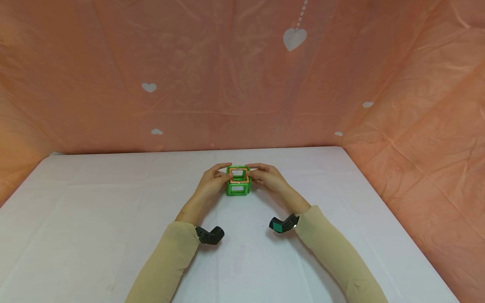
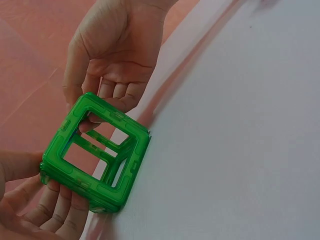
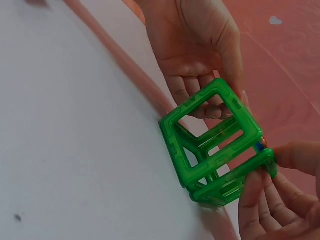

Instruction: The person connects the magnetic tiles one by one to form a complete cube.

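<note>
A small cube of magnetic tiles (image 1: 238,190) stands on the white table, its sides green open square frames and its top tile (image 1: 239,182) orange. My left hand (image 1: 212,182) grips the cube from the left, thumb at the upper edge and fingers along the side. From the right, my right hand (image 1: 270,179) pinches the green side tile (image 3: 232,175) between thumb and fingers. That tile leans slightly out from the front frame (image 3: 220,162) in the right wrist view. The front frame (image 2: 75,172) faces the left wrist camera squarely, with the opposite tiles visible through it.
White cloth covers the table (image 1: 94,219). Behind it and on the right hangs an orange curtain (image 1: 227,84) with white hearts. Black wrist cameras (image 1: 210,235) sit on both forearms, close above the cloth.
</note>
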Tool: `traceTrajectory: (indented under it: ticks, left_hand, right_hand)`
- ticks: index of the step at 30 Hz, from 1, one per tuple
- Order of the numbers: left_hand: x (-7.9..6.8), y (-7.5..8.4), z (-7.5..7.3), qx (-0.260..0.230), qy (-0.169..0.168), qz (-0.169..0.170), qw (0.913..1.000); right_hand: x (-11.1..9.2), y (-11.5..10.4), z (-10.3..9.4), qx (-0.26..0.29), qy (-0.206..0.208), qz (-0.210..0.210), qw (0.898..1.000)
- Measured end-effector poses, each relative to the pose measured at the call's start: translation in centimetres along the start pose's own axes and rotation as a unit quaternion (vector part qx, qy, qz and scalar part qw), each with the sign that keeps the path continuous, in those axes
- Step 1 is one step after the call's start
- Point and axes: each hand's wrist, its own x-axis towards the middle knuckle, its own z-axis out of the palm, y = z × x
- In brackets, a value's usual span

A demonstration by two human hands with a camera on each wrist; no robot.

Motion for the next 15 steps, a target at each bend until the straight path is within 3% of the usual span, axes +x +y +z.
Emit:
traceTrajectory:
  ticks: [9, 15]
  left_hand:
    - [-0.3, 0.0, -0.6, 0.092, 0.013, 0.019, 0.9955]
    - [-0.4, -0.1, -1.1, 0.092, 0.009, 0.013, 0.9956]
  right_hand:
    - [-0.7, -0.1, -0.3, -0.008, -0.008, -0.012, 1.000]
    - [-1.3, 0.0, -1.1, 0.013, -0.019, -0.043, 0.999]
